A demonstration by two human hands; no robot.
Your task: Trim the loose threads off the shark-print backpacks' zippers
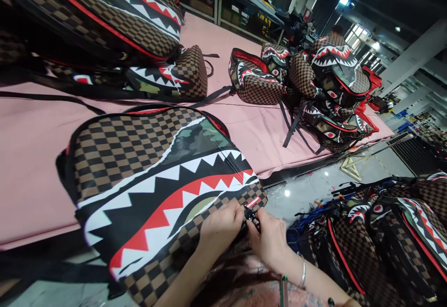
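Note:
A checkered backpack (pixel 129 144) with a shark-mouth print lies at the near edge of the pink table, its front panel facing up. Both hands meet at its lower right corner. My left hand (pixel 223 225) is closed in a pinch on a small black buckle (pixel 252 217). From the other side my right hand (pixel 268 237), with a silver bracelet at the wrist, pinches the same black piece. The fingers hide most of the buckle, so its exact shape is unclear.
More shark-print backpacks (pixel 146 23) fill the upper left of the pink table (pixel 31 130). A pile of them (pixel 335 88) stands at its far end. Other backpacks (pixel 359 228) lie at the lower right, beyond a strip of shiny floor (pixel 296 195).

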